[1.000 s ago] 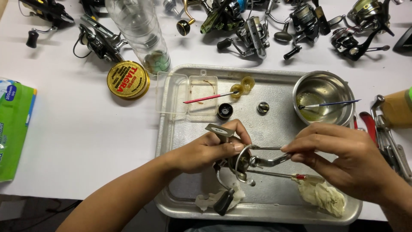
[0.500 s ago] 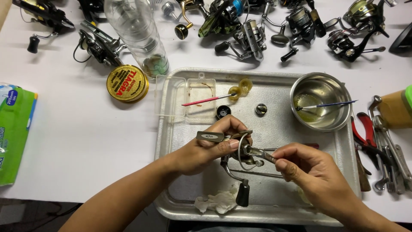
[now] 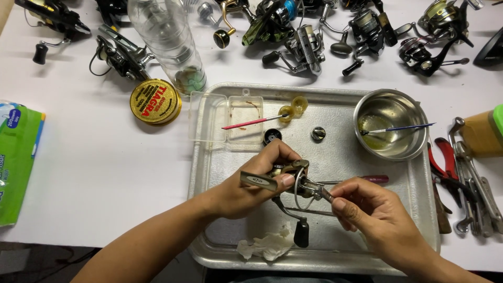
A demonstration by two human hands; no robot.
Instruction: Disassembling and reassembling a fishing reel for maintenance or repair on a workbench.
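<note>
Fishing reel [image 3: 285,181]: small spinning type, olive-gold body, grey foot, wire bail, black-knobbed handle hanging down. Held above metal tray [image 3: 209,173], near its middle. Left hand [image 3: 251,183] grasps reel by foot and body. Right hand [image 3: 374,217] fingertips pinch the reel's front end. Round yellow tin [image 3: 155,101], lid with red lettering, on white table left of tray. Green packet [image 3: 18,157] at left table edge. Clear plastic box [image 3: 228,120] in tray's upper left corner
</note>
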